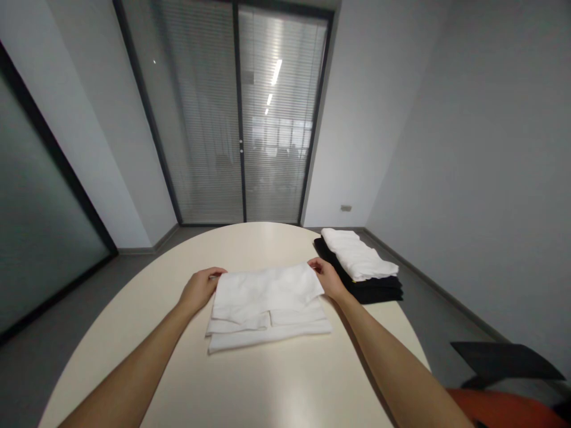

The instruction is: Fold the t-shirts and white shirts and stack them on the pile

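Note:
A white piece of clothing, folded into several layers, lies flat in the middle of the round table; its exact kind does not show. At its far left corner, the fingers of my left hand are closed on the edge of the cloth. My right hand pinches the far right corner in the same way. The near layers stick out unevenly below the top fold. Both thumbs and some fingertips are partly hidden by the fabric.
Right of my right hand stands a stack with folded black clothes below and a folded white garment on top, near the edge of the cream table. A red and black chair is at lower right. Glass doors stand beyond.

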Tool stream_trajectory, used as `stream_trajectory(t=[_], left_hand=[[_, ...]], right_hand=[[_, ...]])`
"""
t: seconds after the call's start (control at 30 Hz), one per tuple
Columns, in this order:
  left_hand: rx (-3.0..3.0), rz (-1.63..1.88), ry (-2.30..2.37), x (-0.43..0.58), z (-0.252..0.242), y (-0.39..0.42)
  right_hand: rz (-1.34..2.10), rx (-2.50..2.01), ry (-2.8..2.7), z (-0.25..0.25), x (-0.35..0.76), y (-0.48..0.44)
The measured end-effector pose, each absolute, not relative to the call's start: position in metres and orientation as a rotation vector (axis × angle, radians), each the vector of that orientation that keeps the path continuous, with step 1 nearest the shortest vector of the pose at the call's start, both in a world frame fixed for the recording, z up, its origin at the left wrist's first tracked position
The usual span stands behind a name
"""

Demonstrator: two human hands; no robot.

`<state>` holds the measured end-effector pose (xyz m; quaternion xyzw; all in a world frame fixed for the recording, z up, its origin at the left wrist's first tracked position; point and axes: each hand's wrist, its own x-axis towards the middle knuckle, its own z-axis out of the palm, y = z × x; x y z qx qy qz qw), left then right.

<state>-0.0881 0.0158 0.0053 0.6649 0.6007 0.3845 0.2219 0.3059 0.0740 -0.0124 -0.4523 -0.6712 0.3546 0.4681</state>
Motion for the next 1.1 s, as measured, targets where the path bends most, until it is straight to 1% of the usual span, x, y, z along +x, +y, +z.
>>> stream_trajectory(t=[0.13, 0.23, 0.4, 0.5, 0.63, 0.73, 0.8, 0.93, 1.1], left_hand=[[1.835, 1.065, 1.671, -0.086, 0.005, 0.015], [1.845, 1.061, 1.57, -0.086, 0.005, 0.014], [1.88, 1.136, 1.454, -0.09, 0.006, 0.015], [1.928, 1.08, 1.537, -0.098, 0.009, 0.016], [1.756, 0.956, 1.729, -0.106, 0.017, 0.013], [1.636, 0.814, 1.716, -0.102, 0.028, 0.006], [1.602, 0.734, 1.725, -0.095, 0.035, 0.001], [1.54, 0.656, 1.647, -0.083, 0.043, -0.008], [1.4, 0.743, 1.504, -0.079, 0.048, -0.013]], right_hand=[[0.819, -1.081, -1.637, -0.011, 0.303, 0.069], [0.8, -1.039, -1.734, -0.008, 0.304, 0.066], [0.602, -1.236, -1.76, -0.003, 0.312, 0.068], [0.519, -1.24, -1.796, 0.007, 0.313, 0.065], [0.374, -1.17, -1.977, 0.042, 0.311, 0.045], [0.453, -1.02, -2.316, 0.072, 0.307, 0.024], [0.529, -0.973, -2.503, 0.084, 0.304, 0.013], [0.499, -1.1, -2.672, 0.082, 0.295, 0.004], [0.491, -1.151, -2.632, 0.075, 0.291, 0.008]])
